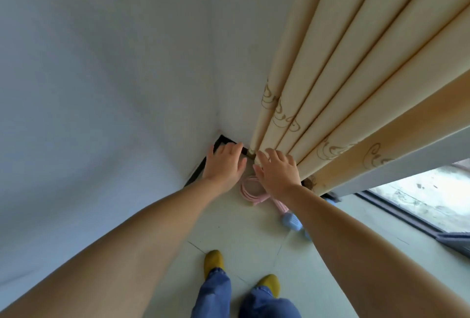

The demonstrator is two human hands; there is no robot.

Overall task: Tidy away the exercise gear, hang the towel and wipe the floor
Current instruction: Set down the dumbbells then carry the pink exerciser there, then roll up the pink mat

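Note:
A coiled pink skipping rope (pixel 250 189) with a pink handle lies on the pale floor (pixel 244 233) in the room's corner. A light blue dumbbell (pixel 292 222) lies beside it, partly under my right forearm. My left hand (pixel 223 165) reaches down toward the corner with fingers loosely bent and holds nothing. My right hand (pixel 278 171) is spread above the rope next to the curtain's lower edge and also holds nothing. Whether either hand touches anything is unclear.
A cream curtain (pixel 343 83) hangs at the right, down to the floor. White walls meet at the corner with a black skirting board (pixel 198 170). A low window (pixel 419 190) is at the far right. My feet in yellow slippers (pixel 214 261) stand below.

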